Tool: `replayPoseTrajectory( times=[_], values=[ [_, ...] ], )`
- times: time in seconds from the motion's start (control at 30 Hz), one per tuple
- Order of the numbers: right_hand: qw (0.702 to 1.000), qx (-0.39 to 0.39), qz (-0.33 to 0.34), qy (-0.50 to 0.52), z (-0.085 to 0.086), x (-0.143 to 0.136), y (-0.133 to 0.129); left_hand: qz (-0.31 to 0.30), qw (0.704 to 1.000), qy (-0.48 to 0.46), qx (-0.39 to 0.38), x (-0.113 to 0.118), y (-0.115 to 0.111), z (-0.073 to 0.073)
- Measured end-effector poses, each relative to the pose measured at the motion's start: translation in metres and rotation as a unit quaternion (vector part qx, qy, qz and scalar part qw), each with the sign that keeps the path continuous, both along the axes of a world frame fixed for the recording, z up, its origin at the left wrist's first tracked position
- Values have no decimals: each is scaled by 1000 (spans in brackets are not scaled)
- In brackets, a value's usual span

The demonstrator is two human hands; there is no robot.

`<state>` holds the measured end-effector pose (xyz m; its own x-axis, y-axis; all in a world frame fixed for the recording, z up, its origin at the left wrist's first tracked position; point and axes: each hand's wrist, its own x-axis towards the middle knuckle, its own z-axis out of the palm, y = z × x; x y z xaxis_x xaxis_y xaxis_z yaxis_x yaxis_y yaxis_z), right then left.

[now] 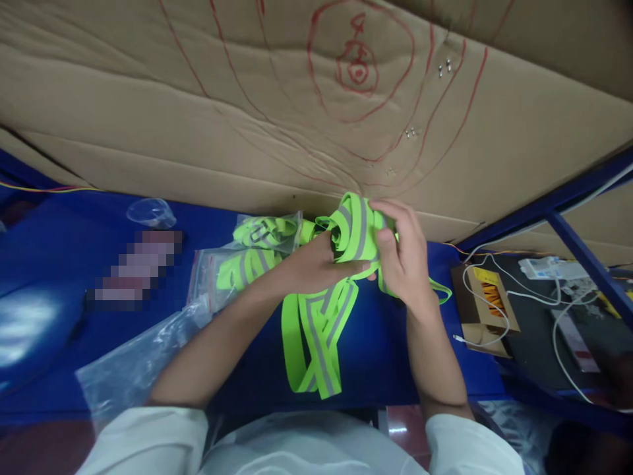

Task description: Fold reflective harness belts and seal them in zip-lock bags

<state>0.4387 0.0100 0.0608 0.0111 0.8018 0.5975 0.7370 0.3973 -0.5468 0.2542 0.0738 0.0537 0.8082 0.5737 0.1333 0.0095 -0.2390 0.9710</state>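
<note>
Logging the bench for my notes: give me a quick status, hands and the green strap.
Left hand and right hand both gripping the neon reflective strap. Loose end hanging over blue table. Bagged straps just left.

Centre frame, I see a neon-green reflective strap (353, 231) with grey stripes, partly rolled up, its loose loops trailing toward lower centre.

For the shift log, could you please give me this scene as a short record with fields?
left hand: grips the strap, fingers around the rolled part
right hand: holds the roll's right side
strap: neon yellow with grey stripe, loose loops hanging over the table
bags: two clear bags of folded straps lie left of the hands
backdrop: cardboard with red circles
</note>
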Motion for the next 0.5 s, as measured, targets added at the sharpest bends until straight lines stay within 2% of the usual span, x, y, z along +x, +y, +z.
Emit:
replayPoseTrajectory(
  times=[0.1, 0.17, 0.27, 0.4, 0.5],
  values=[
    [989, -71, 96, -88, 4, 3, -6, -22, 999, 7, 33, -2, 4, -1],
    [983, -106, 108, -101, 5, 3, -7, -48, 997, 12, 60, -3, 7, -4],
    [982, -126, 110, -89, 4, 1, -6, -55, 995, 11, 88, -2, 10, -7],
    [980, -135, 125, -80, 4, 0, -2, -58, 998, 29, 12, 1, 13, -9],
    [980, -155, 102, -77, 3, 2, 1, -39, 994, 73, -68, 3, 15, -11]
  ],
)
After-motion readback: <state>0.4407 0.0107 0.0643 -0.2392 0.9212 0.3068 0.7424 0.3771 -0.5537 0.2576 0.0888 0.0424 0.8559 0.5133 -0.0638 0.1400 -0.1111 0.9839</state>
